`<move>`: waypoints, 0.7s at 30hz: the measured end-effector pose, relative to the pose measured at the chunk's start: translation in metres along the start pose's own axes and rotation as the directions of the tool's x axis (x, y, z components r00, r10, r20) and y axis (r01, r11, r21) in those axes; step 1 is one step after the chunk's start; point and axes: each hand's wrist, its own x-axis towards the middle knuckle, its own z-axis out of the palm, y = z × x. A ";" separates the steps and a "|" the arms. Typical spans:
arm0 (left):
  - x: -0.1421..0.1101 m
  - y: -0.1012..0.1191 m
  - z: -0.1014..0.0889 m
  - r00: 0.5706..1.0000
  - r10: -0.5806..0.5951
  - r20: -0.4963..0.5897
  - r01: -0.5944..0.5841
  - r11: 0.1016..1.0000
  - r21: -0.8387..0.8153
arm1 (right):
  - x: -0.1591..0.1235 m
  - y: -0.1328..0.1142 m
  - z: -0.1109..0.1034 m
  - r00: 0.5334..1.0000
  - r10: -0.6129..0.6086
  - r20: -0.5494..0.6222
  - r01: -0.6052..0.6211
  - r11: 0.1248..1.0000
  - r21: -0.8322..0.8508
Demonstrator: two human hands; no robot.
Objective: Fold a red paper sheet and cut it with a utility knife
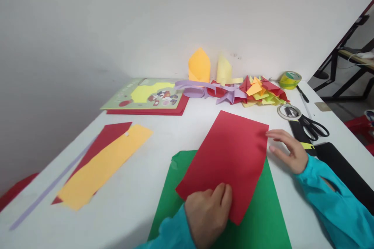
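Note:
A red sheet of paper lies at a slant above a larger green sheet, its near end slightly bowed. My left hand is closed on the near edge of the red sheet, fingers pressed together over it. Beside the sheet's far right corner is my right hand, with thumb and fingers apart. Its fingertips are at the red edge; whether they touch it I cannot tell. The green sheet rests on the white table, partly covered by the red one and my left hand.
Orange and dark red paper pieces lie left, beside a purple strip. A printed paper pad and folded paper shapes line the wall. Scissors, a tape roll and yellow tape are right.

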 end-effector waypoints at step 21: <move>0.004 -0.076 0.011 0.959 0.192 0.206 -0.053 0.841 -0.539 | 0.014 0.003 -0.027 0.834 -0.224 0.505 -0.134 0.805 0.578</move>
